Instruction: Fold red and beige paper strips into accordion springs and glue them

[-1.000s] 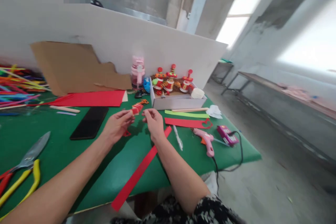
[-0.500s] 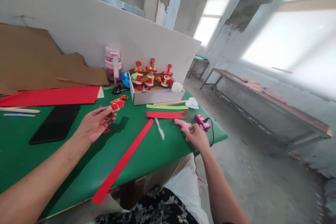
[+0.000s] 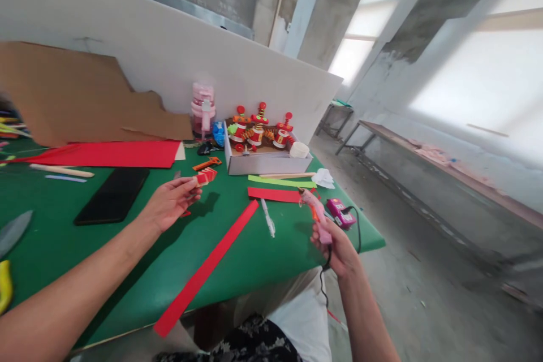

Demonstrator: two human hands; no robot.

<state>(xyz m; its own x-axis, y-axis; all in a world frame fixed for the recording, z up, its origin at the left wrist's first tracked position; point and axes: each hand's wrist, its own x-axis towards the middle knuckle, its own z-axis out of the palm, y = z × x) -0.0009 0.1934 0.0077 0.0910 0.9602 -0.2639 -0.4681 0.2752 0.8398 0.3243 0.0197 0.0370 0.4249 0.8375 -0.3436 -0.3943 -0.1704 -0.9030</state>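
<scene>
Between the fingertips of my left hand (image 3: 172, 202) is a small folded red and cream paper strip (image 3: 206, 176), held above the green table (image 3: 220, 280). My right hand (image 3: 338, 246) grips a pink glue gun (image 3: 316, 209) by its handle, the nozzle pointing up and away to the left. A black cord runs down from the gun's handle. Under the nozzle lies a short red strip (image 3: 274, 194). A long red strip (image 3: 207, 266) slants across the table between my hands, its near end over the edge. A white pen (image 3: 268, 218) rests beside it.
A shallow box (image 3: 267, 166) with three red paper figures stands at the back, beside a pink bottle (image 3: 203, 110). An orange cutter (image 3: 206, 164) lies before them. At left are a black phone (image 3: 112, 195) and scissors (image 3: 5, 285); a purple box (image 3: 340, 214) sits right.
My right hand has closed round the glue gun's handle and lifted it off the table, nozzle tilted up. The left hand still holds the folded strip. The view has swung left.
</scene>
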